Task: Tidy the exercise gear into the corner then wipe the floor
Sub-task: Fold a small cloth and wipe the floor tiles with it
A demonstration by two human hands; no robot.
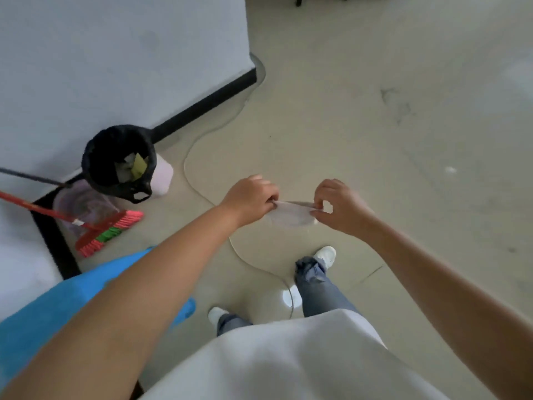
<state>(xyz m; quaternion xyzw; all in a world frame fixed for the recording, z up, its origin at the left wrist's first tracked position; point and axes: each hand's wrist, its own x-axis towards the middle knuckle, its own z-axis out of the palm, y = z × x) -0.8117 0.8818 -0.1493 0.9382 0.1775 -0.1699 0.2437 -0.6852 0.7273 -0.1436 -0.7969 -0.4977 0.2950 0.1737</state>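
Observation:
I stand on a pale floor [360,116] and hold a small white wipe [291,216] stretched out in front of me at about waist height. My left hand [251,197] pinches its left edge. My right hand [337,207] pinches its right edge between thumb and fingers. The wipe sags a little between the two hands. A wet patch with a curved outline [190,157] spreads over the floor from the wall toward my feet.
A black-lined bin [95,157] stands in the corner at the left, with a red broom [101,229] and a pale pink bucket [75,203] beside it. A blue object [57,307] lies at my lower left. A white wall with black skirting [207,102] runs along the left.

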